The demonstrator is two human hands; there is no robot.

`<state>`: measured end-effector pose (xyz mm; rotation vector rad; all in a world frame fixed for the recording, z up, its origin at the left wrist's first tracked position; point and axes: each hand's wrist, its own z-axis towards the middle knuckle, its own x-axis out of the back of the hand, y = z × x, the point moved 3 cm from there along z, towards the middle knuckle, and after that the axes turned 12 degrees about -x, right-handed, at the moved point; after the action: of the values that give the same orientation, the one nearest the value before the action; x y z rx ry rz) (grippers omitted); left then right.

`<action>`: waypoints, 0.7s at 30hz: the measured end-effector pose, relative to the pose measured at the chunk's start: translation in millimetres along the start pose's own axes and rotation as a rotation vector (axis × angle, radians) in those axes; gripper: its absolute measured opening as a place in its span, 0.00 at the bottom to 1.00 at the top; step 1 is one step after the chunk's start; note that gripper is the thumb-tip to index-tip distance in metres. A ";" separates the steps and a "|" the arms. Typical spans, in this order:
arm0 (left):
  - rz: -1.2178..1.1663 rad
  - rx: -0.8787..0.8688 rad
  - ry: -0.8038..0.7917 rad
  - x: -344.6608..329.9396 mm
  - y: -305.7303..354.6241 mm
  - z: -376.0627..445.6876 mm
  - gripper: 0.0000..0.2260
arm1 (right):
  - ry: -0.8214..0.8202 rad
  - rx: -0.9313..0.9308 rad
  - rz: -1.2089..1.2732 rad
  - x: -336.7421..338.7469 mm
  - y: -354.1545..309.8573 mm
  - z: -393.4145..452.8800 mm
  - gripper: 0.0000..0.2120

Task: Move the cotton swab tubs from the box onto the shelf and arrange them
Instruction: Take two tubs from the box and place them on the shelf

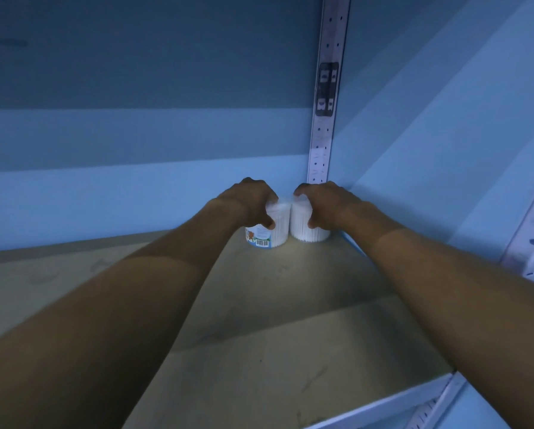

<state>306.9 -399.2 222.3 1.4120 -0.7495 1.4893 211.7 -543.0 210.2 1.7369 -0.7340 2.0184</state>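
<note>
The left hand (249, 199) gripped the left tub (270, 230) from above, fingers curled round its lid. That tub touched the right tub (307, 226), held likewise by the right hand (323, 202). Both stood on the shelf (259, 335), in the back corner by the upright rail (323, 134). Risk: uneven release could tip or nudge one tub against the other.
</note>
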 end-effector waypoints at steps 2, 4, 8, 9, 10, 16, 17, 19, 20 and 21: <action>0.012 -0.010 0.004 -1.5 -2.9 5.4 0.30 | 0.001 0.002 -0.004 -1.1 1.2 6.9 0.33; 0.031 -0.024 0.003 -2.0 -4.7 10.1 0.30 | 0.001 0.001 -0.001 -2.7 2.0 13.2 0.34; 0.058 -0.018 0.009 -3.6 -7.3 18.8 0.30 | 0.025 0.008 -0.002 -7.1 2.4 23.5 0.34; 0.057 -0.013 0.013 -4.1 -8.0 20.7 0.30 | 0.032 0.011 -0.002 -8.0 2.9 25.4 0.34; 0.053 -0.009 0.014 -5.0 -8.9 22.6 0.30 | 0.037 0.012 -0.002 -8.8 3.4 26.8 0.33; 0.031 -0.007 0.039 -5.0 -13.4 29.2 0.29 | 0.061 0.019 -0.020 -10.3 3.5 34.7 0.32; 0.029 -0.010 0.042 -5.5 -13.9 30.2 0.29 | 0.056 0.019 -0.023 -10.8 3.7 36.0 0.32; 0.011 -0.005 0.046 -8.0 -16.1 32.2 0.30 | 0.056 0.015 -0.025 -11.6 3.9 37.5 0.32; 0.001 0.002 0.046 -9.2 -17.0 33.0 0.30 | 0.057 0.013 -0.029 -11.8 3.7 37.8 0.32; -0.004 0.006 0.045 -10.2 -17.6 33.8 0.30 | 0.058 0.012 -0.033 -12.0 3.6 37.8 0.32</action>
<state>336.0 -424.8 214.9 1.3795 -0.7149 1.5163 241.3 -568.1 201.7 1.6786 -0.6713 2.0464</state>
